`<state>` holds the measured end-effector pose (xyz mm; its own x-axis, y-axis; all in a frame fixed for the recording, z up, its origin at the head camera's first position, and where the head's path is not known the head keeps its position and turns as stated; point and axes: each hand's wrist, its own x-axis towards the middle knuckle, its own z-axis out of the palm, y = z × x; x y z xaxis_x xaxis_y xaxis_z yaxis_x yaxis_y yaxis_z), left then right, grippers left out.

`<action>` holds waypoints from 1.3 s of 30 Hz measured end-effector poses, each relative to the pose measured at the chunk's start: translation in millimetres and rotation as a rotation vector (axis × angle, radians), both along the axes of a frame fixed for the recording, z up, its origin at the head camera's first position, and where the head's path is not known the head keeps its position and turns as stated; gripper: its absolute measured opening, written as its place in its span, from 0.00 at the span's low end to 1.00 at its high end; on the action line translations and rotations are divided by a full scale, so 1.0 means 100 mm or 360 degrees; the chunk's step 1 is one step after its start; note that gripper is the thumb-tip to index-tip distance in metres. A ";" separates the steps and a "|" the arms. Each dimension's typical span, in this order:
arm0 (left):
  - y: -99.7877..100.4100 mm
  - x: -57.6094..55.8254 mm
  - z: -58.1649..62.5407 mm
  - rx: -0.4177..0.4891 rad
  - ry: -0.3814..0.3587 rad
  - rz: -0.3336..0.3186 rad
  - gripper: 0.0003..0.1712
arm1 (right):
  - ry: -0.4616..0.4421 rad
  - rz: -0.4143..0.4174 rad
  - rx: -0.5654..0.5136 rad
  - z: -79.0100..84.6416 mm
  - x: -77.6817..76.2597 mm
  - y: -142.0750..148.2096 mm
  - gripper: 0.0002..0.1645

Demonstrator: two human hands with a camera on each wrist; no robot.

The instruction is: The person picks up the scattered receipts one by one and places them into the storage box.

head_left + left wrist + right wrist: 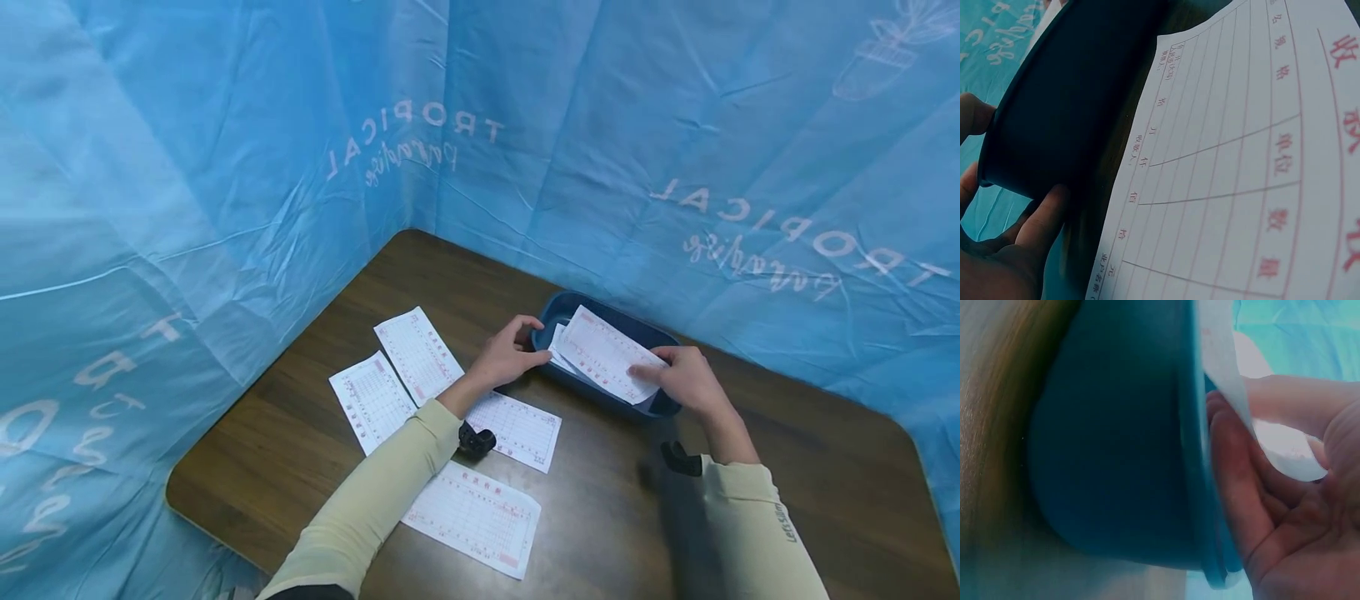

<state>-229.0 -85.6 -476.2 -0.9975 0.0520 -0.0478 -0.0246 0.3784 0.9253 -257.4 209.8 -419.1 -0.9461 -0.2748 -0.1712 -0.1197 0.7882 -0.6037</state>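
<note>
A dark blue oblong tub (626, 321) stands toward the back of the table with printed paper slips in it. My left hand (506, 354) grips its left end, thumb and fingers spread around the wall; the left wrist view shows fingers at the rim of the tub (1072, 106). At the other end, my right hand (692, 379) pinches the near right corner of a red-printed receipt slip (603, 350), thumb on top. This slip lies over another slip (558, 354) inside the tub. In the right wrist view the pinched slip (1225, 369) bends over the fingers, close to the rim.
Several receipt slips lie left of the tub on the brown wooden table (600, 508): one upper slip (420, 354), a left one (367, 396), a middle one (521, 429) and a near one (480, 512). Blue printed curtains (570, 167) border the table's back and left edges.
</note>
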 end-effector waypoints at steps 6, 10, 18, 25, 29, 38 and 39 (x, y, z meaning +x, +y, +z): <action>0.00 0.01 0.01 -0.0002 0.0020 0.0010 0.26 | 0.0005 -0.0039 0.0040 -0.03 0.00 -0.02 0.40; 0.02 0.04 -0.01 0.0018 -0.0006 0.0009 0.27 | 0.0161 -0.0067 0.0099 -0.04 0.04 -0.02 0.44; 0.02 0.10 -0.03 0.0068 -0.0052 0.0026 0.26 | 0.0433 -0.0087 0.0160 -0.09 0.26 0.01 0.36; 0.04 0.04 -0.01 0.0029 0.0005 0.0001 0.27 | 0.0486 -0.0299 -0.0006 -0.06 0.40 0.19 0.37; 0.03 0.03 0.01 0.0013 0.0003 0.0001 0.28 | 0.0357 -0.0381 -0.0126 -0.07 0.44 0.27 0.44; 0.02 0.04 0.02 0.0006 0.0001 0.0004 0.28 | 0.0252 -0.0361 -0.0323 -0.17 0.52 0.36 0.48; 0.02 0.05 0.01 0.0013 -0.0003 0.0004 0.28 | 0.0239 -0.0359 -0.0346 -0.18 0.53 0.36 0.48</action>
